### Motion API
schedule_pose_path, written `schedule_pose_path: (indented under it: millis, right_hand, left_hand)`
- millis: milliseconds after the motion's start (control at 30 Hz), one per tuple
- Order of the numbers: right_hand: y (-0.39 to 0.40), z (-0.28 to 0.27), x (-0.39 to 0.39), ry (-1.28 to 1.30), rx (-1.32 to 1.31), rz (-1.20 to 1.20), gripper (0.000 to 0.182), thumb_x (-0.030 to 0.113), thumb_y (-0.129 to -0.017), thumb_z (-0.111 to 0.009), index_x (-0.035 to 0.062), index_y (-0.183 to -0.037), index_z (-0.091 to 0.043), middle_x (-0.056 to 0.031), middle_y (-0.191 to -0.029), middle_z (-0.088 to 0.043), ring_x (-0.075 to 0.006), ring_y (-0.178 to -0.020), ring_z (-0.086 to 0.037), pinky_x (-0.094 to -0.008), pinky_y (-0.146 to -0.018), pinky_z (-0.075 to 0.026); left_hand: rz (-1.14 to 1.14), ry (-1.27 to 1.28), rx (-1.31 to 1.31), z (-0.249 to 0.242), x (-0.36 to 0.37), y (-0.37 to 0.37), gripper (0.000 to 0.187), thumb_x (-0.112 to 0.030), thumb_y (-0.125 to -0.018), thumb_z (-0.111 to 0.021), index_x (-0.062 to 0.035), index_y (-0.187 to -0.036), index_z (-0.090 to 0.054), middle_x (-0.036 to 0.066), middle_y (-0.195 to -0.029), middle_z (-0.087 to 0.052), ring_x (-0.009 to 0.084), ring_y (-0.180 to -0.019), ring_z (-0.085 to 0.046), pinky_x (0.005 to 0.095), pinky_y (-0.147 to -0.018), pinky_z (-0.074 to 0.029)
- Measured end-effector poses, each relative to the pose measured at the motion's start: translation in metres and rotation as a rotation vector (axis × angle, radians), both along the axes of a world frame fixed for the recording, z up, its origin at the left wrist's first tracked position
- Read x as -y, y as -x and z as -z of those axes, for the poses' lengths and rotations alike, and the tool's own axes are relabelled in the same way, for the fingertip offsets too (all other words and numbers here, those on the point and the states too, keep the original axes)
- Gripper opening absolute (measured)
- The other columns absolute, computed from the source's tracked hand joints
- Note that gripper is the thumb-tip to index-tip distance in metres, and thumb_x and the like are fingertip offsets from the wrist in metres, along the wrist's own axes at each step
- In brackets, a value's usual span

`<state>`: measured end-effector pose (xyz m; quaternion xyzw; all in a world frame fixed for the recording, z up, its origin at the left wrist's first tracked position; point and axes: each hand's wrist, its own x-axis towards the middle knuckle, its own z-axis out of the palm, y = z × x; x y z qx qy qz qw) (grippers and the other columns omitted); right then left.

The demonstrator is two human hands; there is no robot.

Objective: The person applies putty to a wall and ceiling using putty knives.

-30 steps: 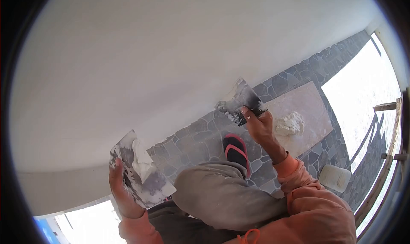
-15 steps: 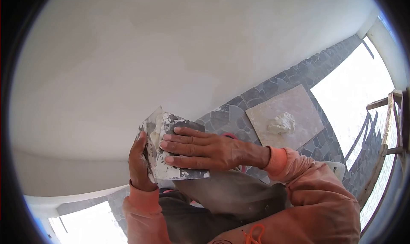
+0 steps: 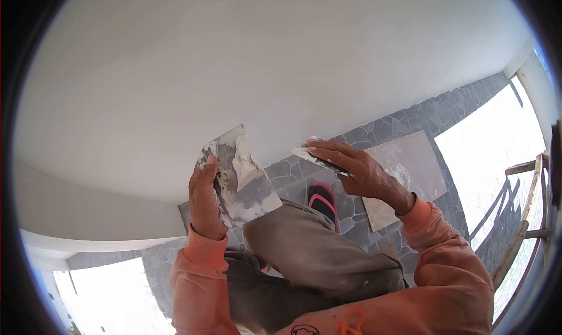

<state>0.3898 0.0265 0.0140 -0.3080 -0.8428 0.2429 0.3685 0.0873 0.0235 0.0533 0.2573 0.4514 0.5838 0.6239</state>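
Observation:
My left hand [image 3: 205, 197] is closed around a flat metal plastering blade [image 3: 263, 193], its thumb on the near edge. White paste [image 3: 247, 162] lies in a thick ridge across that blade, with smears around it. To the right, my right hand [image 3: 360, 168] grips a second, smaller-looking scraper blade [image 3: 321, 159], seen nearly edge-on and flecked with white paste. Its handle, if any, is hidden by the fingers. The two blades are apart, both held in front of the pale wall [image 3: 234, 60].
A square board [image 3: 415, 153] with a mound of white paste [image 3: 401, 174] lies on the grey stone floor [image 3: 383, 127], partly behind my right wrist. My sandalled foot [image 3: 322, 203] is below. A wooden ladder-like frame [image 3: 518, 247] stands at the far right.
My right hand and its scraper have pulled away from the left blade toward the right. The left blade has tilted, now showing its paste ridge. The view has shifted slightly.

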Motion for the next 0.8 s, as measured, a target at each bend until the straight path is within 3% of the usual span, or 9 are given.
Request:
schedule_pose_path:
  millis: [133,333,433,467,567,667,800]
  right_hand:
    - [0.009,-0.049,0.006,-0.156,0.012,-0.038,0.078,-0.021,-0.059,-0.055,0.0027,-0.133,-0.053,-0.0156,-0.133,-0.056,-0.0342,-0.122,-0.056,-0.0459,-0.102,-0.049]
    - [0.042,-0.070,0.009,-0.403,0.146,-0.095,0.047,-0.002,-0.078,-0.062,0.0020,-0.125,-0.058,-0.0162,-0.128,-0.058,-0.0325,-0.120,-0.058,-0.0445,-0.099,-0.047]
    - [0.057,-0.065,0.012,-0.471,0.218,-0.073,0.051,0.006,-0.077,-0.067,0.0062,-0.127,-0.058,-0.0143,-0.132,-0.058,-0.0297,-0.124,-0.056,-0.0488,-0.103,-0.044]
    - [0.062,-0.062,0.011,-0.528,0.264,-0.045,0.042,0.008,-0.083,-0.062,0.0053,-0.124,-0.059,-0.0135,-0.131,-0.058,-0.0282,-0.124,-0.056,-0.0478,-0.102,-0.044]
    - [0.074,-0.057,0.014,-0.551,0.302,-0.050,0.040,0.009,-0.084,-0.061,0.0035,-0.123,-0.059,-0.0133,-0.131,-0.058,-0.0277,-0.125,-0.055,-0.0464,-0.103,-0.043]
    - [0.080,-0.052,0.012,-0.586,0.340,-0.080,0.035,0.013,-0.085,-0.059,0.0031,-0.119,-0.062,-0.0126,-0.125,-0.061,-0.0252,-0.121,-0.056,-0.0438,-0.101,-0.042]
    - [0.086,-0.063,0.003,-0.579,0.359,-0.160,0.031,0.014,-0.085,-0.060,0.0038,-0.114,-0.062,-0.0097,-0.116,-0.064,-0.0215,-0.112,-0.060,-0.0397,-0.097,-0.044]
  left_hand:
    - [-0.014,-0.044,-0.010,0.000,-0.001,-0.005,0.024,-0.018,-0.099,-0.054,-0.0001,-0.114,-0.059,0.007,-0.102,-0.067,0.0165,-0.087,-0.067,0.0295,-0.075,-0.056]
    - [-0.068,-0.154,-0.172,-0.005,0.002,-0.009,0.029,-0.018,-0.100,-0.052,0.0011,-0.121,-0.057,0.010,-0.108,-0.067,0.0187,-0.092,-0.067,0.0323,-0.080,-0.055]
    - [-0.077,-0.140,-0.075,-0.007,0.007,-0.012,0.023,-0.016,-0.100,-0.052,0.0002,-0.115,-0.057,0.008,-0.104,-0.066,0.0151,-0.088,-0.065,0.0298,-0.074,-0.055]
    - [-0.078,-0.118,-0.104,-0.010,0.008,-0.012,0.023,-0.016,-0.100,-0.052,-0.0002,-0.117,-0.057,0.007,-0.104,-0.066,0.0150,-0.089,-0.064,0.0289,-0.075,-0.054]
    - [-0.116,-0.123,-0.161,-0.009,0.009,-0.009,0.023,-0.016,-0.100,-0.052,0.0003,-0.115,-0.057,0.006,-0.103,-0.065,0.0134,-0.089,-0.062,0.0275,-0.076,-0.052]
    - [-0.120,-0.171,-0.296,0.006,0.006,0.006,0.030,-0.019,-0.099,-0.054,0.0022,-0.119,-0.057,0.011,-0.106,-0.066,0.0186,-0.089,-0.067,0.0303,-0.077,-0.056]
    - [-0.136,-0.096,-0.288,0.001,0.007,0.011,0.025,-0.018,-0.099,-0.054,0.0025,-0.113,-0.058,0.004,-0.100,-0.063,0.0108,-0.088,-0.057,0.0264,-0.077,-0.048]
